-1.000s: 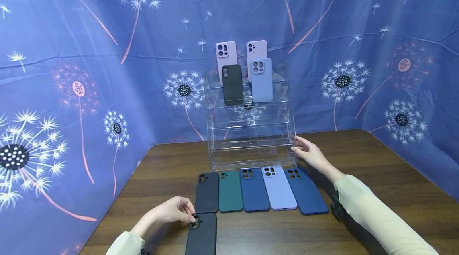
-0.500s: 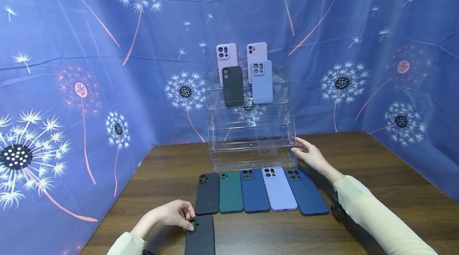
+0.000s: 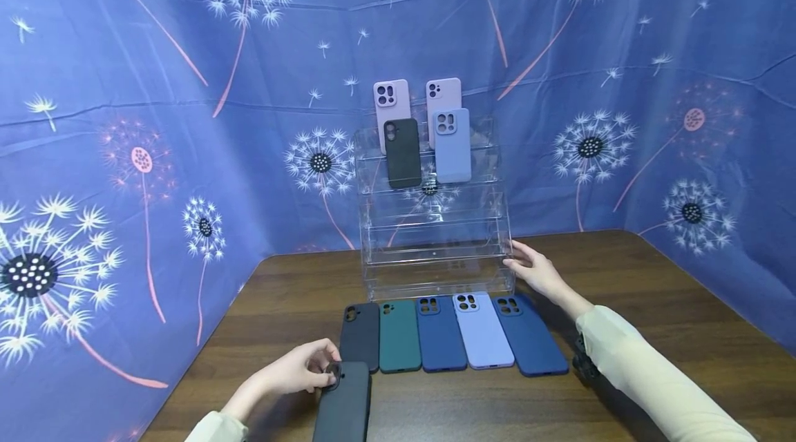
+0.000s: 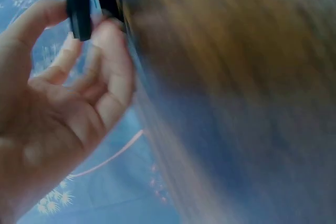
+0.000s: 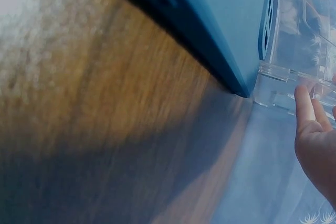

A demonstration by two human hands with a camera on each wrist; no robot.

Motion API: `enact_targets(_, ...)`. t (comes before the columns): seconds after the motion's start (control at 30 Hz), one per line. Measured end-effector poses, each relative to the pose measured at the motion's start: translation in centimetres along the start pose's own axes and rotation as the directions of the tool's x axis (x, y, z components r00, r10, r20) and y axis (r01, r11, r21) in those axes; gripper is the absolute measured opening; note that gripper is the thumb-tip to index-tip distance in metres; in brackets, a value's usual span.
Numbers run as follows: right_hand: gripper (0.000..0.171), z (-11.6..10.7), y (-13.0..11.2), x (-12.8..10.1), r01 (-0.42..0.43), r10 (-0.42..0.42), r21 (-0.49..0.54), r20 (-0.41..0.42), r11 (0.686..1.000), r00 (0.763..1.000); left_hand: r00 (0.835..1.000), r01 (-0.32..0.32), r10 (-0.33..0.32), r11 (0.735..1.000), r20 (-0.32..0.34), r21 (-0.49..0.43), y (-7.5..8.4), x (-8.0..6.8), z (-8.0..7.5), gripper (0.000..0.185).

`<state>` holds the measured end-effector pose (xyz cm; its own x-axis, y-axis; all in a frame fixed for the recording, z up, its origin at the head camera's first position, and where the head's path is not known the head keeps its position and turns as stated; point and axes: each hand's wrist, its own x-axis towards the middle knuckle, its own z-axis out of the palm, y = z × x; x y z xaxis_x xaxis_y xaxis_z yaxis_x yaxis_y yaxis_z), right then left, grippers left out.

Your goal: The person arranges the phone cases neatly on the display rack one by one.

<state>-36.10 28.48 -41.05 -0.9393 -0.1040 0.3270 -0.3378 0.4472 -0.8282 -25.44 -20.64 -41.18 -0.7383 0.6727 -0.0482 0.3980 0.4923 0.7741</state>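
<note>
In the head view my left hand (image 3: 307,367) pinches a black phone case (image 3: 343,404) by its camera-cutout end, near the table's front. The left wrist view shows this black phone case (image 4: 79,6) edge-on between thumb and fingers, its near end tilted up off the wood. My right hand (image 3: 539,273) rests with fairly straight fingers against the right side of a clear acrylic display rack (image 3: 435,255). In the right wrist view the thumb and fingertips of the right hand (image 5: 317,140) lie at the rack's clear edge (image 5: 275,71).
Below the rack lies a row of phone cases: black (image 3: 361,338), green (image 3: 400,338), navy (image 3: 441,335), light blue (image 3: 485,331) and dark blue (image 3: 531,338). Upper tiers hold two pink cases (image 3: 392,103), a black case (image 3: 404,155) and a light blue case (image 3: 452,152). A dandelion-print curtain (image 3: 249,83) surrounds the wooden table (image 3: 435,407).
The left hand first slid the black case slightly toward the front, then raised its camera end so it tilts up. My right hand has stayed at the rack's side.
</note>
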Motion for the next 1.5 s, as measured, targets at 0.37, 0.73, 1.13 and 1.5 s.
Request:
enact_targets(0.37, 0.068, -0.4, -0.6, -0.1, -0.06, 0.062, -0.035, 0.053, 0.998, 0.997, 0.989, 0.065, -0.078, 0.992, -0.124, -0.106, 0.1, 0.9, -0.8, 0.033)
enact_targets(0.73, 0.065, -0.3, -0.4, -0.2, -0.033, 0.033, 0.015, 0.04, 0.999, 0.999, 0.964, 0.101, -0.121, 0.99, -0.236, -0.097, 2.5, 1.4, -1.2, 0.03)
enact_targets(1.13, 0.064, -0.5, -0.5, -0.1, -0.04, 0.04, 0.006, 0.027, 0.999, 0.999, 0.92, 0.094, -0.174, 0.968, -0.352, -0.233, 1.4, 3.0, -1.9, 0.036)
enact_targets(1.5, 0.065, 0.0, 0.0, -0.1, -0.046, 0.046, 0.011, 0.032, 0.999, 0.998, 0.848, 0.063, -0.188, 0.964, -0.496, -0.257, 2.7, 4.2, -2.5, 0.036)
